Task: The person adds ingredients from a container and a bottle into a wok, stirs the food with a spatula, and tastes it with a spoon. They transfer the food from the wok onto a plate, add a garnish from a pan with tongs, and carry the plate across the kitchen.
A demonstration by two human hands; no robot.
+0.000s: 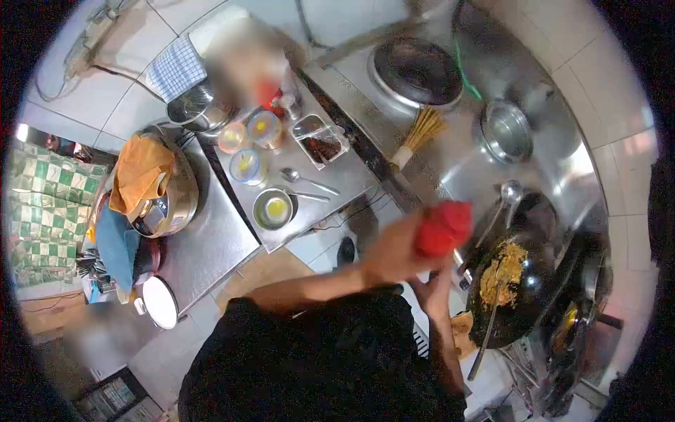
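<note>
My left hand (397, 252) reaches across from the left and is closed on a red object (444, 228), blurred by motion. Just below it is my right hand (432, 290), its fingertips close under the red object; blur and overlap hide whether they grip it. To the right of both hands, a dark wok (534, 281) holds yellowish crumbly food (505, 276). A long-handled ladle (485, 337) rests in the wok, its handle pointing down toward the front edge. Part of a piece of bread or a similar brown item (462, 330) shows beside my right forearm.
Ahead are a black round pan (416, 70), a bamboo brush (420, 133) and a metal bowl (506, 131). Tubs (247, 167), a small pot (275, 209) and a spoon (309, 181) stand on the left counter. A large pot (184, 193) bears an orange cloth (143, 172).
</note>
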